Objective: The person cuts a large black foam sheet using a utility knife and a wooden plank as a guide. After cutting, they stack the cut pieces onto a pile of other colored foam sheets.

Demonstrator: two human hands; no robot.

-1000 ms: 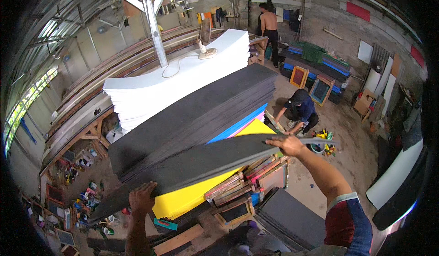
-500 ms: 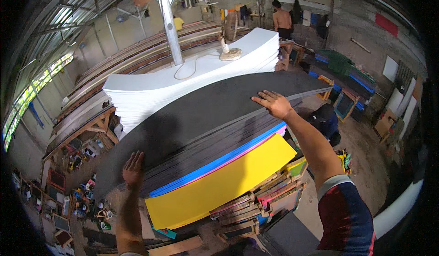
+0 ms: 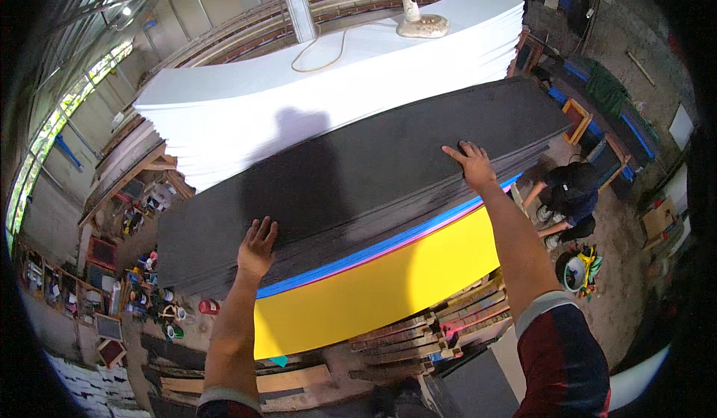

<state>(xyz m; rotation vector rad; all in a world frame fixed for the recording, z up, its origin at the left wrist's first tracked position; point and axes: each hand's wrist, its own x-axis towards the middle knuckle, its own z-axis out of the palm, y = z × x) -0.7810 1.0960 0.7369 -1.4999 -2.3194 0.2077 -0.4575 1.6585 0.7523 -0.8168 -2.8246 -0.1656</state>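
Both palms lie on a tall stack of long black sheets. My left hand rests near the front left part of the top sheet, fingers spread. Toward the right, my right hand is flat on the same sheet, also with fingers apart. Neither hand grips anything. Below the black layers show thin blue sheets and a pink edge. A wide yellow sheet sticks out at the front. My shadow falls across the black top.
Behind stands a high stack of white sheets, with a fan's base and a looped cord on it. A metal post rises beyond. A person crouches at right near a bucket. Wooden frames lie below the yellow sheet.
The top black sheet, bowed and raised before, now lies flatter on its stack. My left hand has shifted right and up, my right hand slightly right. The view has tilted downward.
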